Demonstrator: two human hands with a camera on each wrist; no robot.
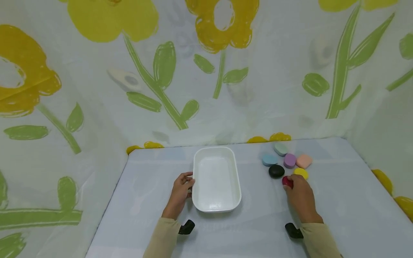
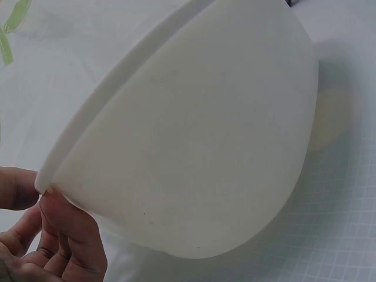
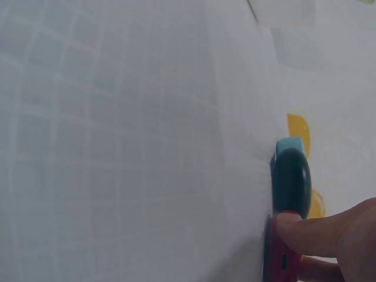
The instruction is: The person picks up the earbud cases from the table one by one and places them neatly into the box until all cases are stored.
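A white rectangular tray (image 1: 217,208) with rounded corners lies on the table. My left hand (image 1: 180,190) pinches its left rim between thumb and fingers; in the left wrist view the tray's outer wall (image 2: 188,129) fills the middle, with the left hand (image 2: 64,241) at one end of the rim. On the right, my right hand (image 1: 301,197) grips a small red rounded piece (image 1: 287,182), partly hidden by the fingers. The right wrist view shows a dark slot on the side of this red piece (image 3: 283,252) and the thumb on it. Right beside it is a black oval piece (image 1: 276,171).
Grouped behind the red piece are a yellow piece (image 1: 301,173), a purple piece (image 1: 289,160), a peach piece (image 1: 304,161), a blue piece (image 1: 269,159) and a pale green piece (image 1: 280,148). Flower-printed cloth (image 1: 274,89) hangs behind the table (image 1: 129,215) and at both sides.
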